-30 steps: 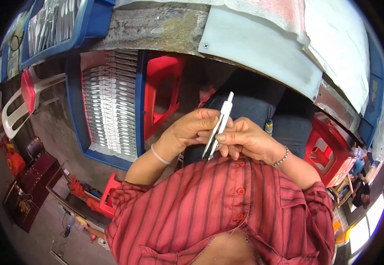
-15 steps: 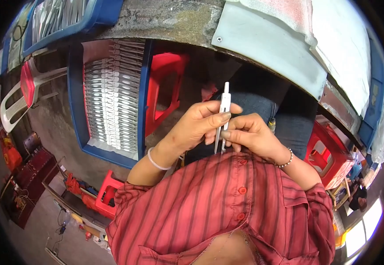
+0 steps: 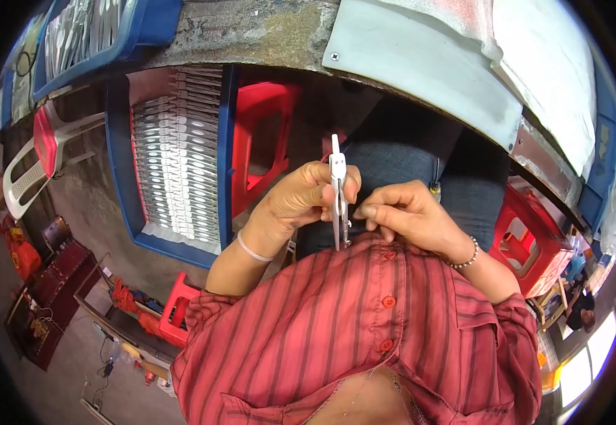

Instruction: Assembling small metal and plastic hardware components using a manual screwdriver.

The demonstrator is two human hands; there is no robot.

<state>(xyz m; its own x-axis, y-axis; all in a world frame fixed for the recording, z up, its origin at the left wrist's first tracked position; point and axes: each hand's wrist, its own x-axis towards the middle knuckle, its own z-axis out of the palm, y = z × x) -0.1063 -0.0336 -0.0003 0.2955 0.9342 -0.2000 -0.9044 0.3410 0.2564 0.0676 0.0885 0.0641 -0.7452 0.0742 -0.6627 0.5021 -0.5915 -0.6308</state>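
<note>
My left hand (image 3: 306, 195) is closed around a drawing compass (image 3: 338, 170), white at the head with slim metallic legs. Its handle points up and away from me, and the leg tips hang toward my shirt. Just to the right, my right hand (image 3: 411, 216) has its thumb and forefinger pinched together beside the compass legs, apart from them. Whatever may be between those fingertips is hidden or too small to name. To my left, a blue tray (image 3: 226, 156) holds rows of similar compasses (image 3: 177, 163).
A worn workbench (image 3: 251, 32) runs across the front, with a pale board (image 3: 407, 71) on it. Another blue tray (image 3: 153, 28) stands at the far left. Red plastic stools (image 3: 255, 142) are on both sides, and a white-and-red chair (image 3: 46, 145) is farther left. A person (image 3: 581, 312) appears at far right.
The compass has moved left with my left hand and turned, showing its side. My right hand has come away from its legs.
</note>
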